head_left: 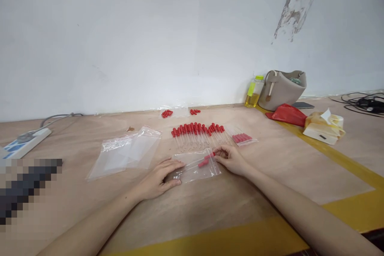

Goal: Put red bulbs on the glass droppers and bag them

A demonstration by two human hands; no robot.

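Note:
A clear zip bag [195,174] lies flat on the table between my hands, with a few red-bulbed glass droppers [203,163] inside. My left hand [162,176] rests at the bag's left end, thumb and fingers apart, touching the plastic. At the bag's right end, my right hand [229,159] pinches a dropper [210,155] by its red rubber bulb; its glass tube points left along the bag. Just beyond lies a row of loose droppers [195,129], red bulbs facing away from me. A filled bag of droppers [242,138] sits to their right.
Flat zip bags [126,154] overlap on the left. Small red bulbs [167,114] lie near the wall. A power strip [28,144] is far left. To the right stand a bottle [253,94], a grey bag [282,90], a red packet [288,115] and a tissue pack [324,128].

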